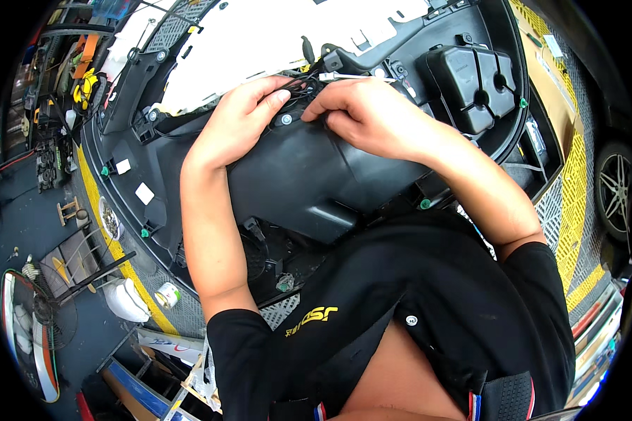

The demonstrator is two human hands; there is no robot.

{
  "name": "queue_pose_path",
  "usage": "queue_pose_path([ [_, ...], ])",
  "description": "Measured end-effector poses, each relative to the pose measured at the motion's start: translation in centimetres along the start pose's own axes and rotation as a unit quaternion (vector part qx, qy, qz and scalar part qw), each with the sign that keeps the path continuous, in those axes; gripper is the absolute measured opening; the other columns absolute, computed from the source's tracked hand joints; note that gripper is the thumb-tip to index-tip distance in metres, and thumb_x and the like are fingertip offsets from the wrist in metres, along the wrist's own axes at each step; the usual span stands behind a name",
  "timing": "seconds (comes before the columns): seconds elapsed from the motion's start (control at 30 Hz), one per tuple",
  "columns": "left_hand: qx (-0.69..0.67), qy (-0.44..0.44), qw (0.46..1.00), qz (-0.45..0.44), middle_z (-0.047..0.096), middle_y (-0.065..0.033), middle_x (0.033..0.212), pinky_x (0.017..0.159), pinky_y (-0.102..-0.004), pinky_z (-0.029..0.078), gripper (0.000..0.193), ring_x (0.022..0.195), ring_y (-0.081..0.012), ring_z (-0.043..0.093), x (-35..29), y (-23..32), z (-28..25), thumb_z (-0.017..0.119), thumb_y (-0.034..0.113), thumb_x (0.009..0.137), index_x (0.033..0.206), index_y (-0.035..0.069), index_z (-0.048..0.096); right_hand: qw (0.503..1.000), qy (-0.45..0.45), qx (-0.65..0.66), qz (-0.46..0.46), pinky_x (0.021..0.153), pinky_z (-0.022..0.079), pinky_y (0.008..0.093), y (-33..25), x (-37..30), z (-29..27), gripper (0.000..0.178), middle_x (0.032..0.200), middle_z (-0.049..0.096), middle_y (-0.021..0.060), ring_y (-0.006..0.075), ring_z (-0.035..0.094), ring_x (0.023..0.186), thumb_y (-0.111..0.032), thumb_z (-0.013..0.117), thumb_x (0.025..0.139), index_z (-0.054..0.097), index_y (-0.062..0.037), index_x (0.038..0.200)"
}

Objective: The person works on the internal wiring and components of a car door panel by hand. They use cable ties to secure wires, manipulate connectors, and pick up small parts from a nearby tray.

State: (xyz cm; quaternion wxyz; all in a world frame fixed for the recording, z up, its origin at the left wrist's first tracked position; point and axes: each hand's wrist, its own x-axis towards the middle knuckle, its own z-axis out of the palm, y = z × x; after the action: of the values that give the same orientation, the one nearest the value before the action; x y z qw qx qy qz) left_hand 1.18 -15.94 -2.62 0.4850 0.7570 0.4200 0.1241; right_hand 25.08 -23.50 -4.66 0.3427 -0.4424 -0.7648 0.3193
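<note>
Touching the left hand (240, 119), the black cables (304, 87) bunch between 2 hands at the far edge of the black panel (288, 179), right hand (376, 116) just beside; whether either grip is clamped, I cannot tell.

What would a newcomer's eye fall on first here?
Probably the black panel filling the middle, with a bright white sheet across its upper part. Next, the left hand and right hand, close together at black cables near the sheet's lower edge.
</note>
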Motion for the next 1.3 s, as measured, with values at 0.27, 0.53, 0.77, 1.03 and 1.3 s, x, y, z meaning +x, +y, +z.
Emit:
queue_pose_path([
  [0.27,0.019,-0.001,1.000,0.016,0.075,-0.0164,0.120,0.099,-0.0349,0.053,0.034,0.111,-0.0220,0.070,0.2,-0.2,-0.1,0.061,0.017,0.106,0.131,-0.006,0.068,0.958,0.045,-0.231,-0.163,0.080,0.060,0.0347,0.0,-0.8,-0.3,0.027,0.090,0.068,0.0042,0.0222,0.068,0.093,-0.014,0.073,0.085,0.079,-0.0080,0.110],
  [0.53,-0.010,-0.006,1.000,0.026,0.077,-0.0113,0.109,0.091,-0.0318,0.055,0.030,0.098,-0.0180,0.071,0.3,0.1,0.2,0.059,0.013,0.107,0.130,-0.005,0.067,0.929,0.133,-0.276,-0.206,0.069,0.060,0.0323,0.6,-1.9,1.6,0.026,0.096,0.071,-0.0012,0.0179,0.071,0.084,-0.017,0.070,0.077,0.072,-0.0109,0.102],
  [0.77,0.037,0.015,0.999,-0.009,0.078,-0.0088,0.101,0.078,-0.0301,0.054,0.032,0.080,-0.0131,0.064,0.2,0.6,0.5,0.058,0.016,0.108,0.132,-0.002,0.067,0.922,0.172,-0.277,-0.209,0.061,0.058,0.0293,1.3,-1.6,2.6,0.017,0.090,0.071,-0.0024,0.0145,0.070,0.077,-0.018,0.072,0.076,0.067,-0.0122,0.092],
  [1.03,0.060,0.028,0.998,-0.008,0.078,-0.0146,0.108,0.084,-0.0332,0.055,0.033,0.089,-0.0191,0.072,0.3,0.2,0.5,0.060,0.017,0.107,0.133,-0.001,0.068,0.909,0.216,-0.279,-0.221,0.060,0.058,0.0287,0.7,-1.0,3.1,0.011,0.089,0.072,-0.0017,0.0140,0.071,0.076,-0.015,0.075,0.079,0.067,-0.0122,0.086],
  [1.3,0.112,0.066,0.992,0.001,0.075,-0.0085,0.106,0.083,-0.0298,0.054,0.034,0.086,-0.0135,0.064,0.4,-0.2,1.1,0.060,0.017,0.108,0.135,-0.003,0.066,0.914,0.206,-0.285,-0.203,0.060,0.057,0.0309,1.0,-0.7,3.3,0.011,0.079,0.066,-0.0015,0.0160,0.069,0.073,-0.019,0.071,0.074,0.061,-0.0133,0.078],
])
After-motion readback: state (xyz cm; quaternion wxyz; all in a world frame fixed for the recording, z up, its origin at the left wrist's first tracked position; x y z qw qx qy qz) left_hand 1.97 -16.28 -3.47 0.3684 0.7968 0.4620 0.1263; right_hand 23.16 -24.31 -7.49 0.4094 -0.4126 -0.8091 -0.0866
